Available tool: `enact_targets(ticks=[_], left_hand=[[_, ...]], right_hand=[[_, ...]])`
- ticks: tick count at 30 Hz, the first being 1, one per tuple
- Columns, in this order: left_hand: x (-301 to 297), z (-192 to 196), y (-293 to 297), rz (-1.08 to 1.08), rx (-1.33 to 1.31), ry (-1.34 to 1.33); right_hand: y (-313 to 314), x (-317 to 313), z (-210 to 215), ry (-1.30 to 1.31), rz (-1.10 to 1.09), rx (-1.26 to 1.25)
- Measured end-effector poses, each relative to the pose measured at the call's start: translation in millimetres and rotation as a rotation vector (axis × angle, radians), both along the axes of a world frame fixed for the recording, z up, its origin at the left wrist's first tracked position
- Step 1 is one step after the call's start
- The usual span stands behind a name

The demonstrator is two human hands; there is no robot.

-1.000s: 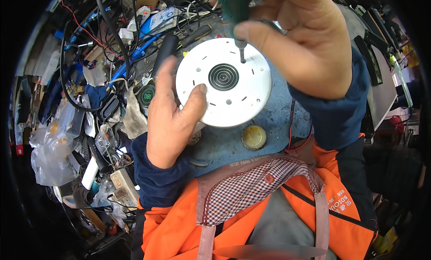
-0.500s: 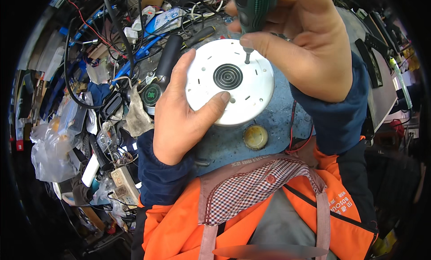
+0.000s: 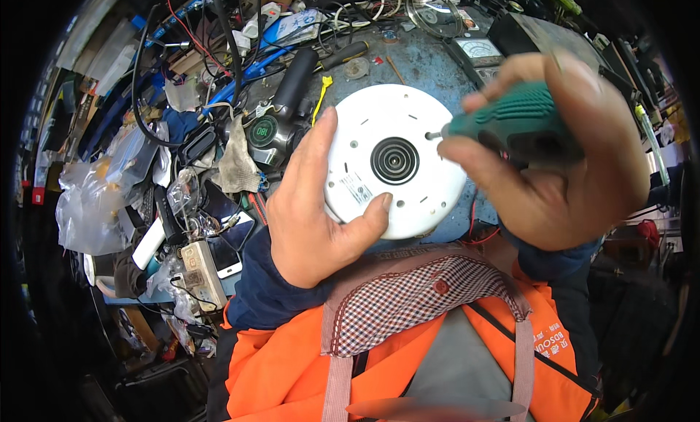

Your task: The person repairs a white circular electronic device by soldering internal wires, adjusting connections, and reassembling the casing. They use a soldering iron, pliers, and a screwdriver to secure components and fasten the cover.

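Steadying the white disc over the bench, the left hand grips its eight-o'clock side; the right hand grasps a screwdriver beside its two-o'clock hole. The disc looks whole; work seems unfinished.

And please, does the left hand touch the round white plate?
Touching. The head view shows it: the thumb of the left hand lies over the front of the white plate, near its lower left edge.
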State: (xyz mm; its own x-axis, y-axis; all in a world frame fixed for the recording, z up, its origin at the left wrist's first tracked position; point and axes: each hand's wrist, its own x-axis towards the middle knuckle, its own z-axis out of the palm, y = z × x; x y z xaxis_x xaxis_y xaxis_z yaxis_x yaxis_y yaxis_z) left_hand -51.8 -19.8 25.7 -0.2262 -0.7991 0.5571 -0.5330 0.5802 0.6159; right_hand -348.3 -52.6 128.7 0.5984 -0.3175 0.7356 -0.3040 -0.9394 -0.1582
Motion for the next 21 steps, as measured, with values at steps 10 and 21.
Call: enact_targets(ticks=[10,21], left_hand=[[-5.4,-4.3,25.3,-0.017,-0.206,-0.080],[-11.7,-16.9,46.8,0.087,-0.268,-0.118]], right_hand=[[49.3,-22.7,9.8,0.185,0.078,0.051],[89.9,4.8,-17.0,-0.069,0.010,0.064]])
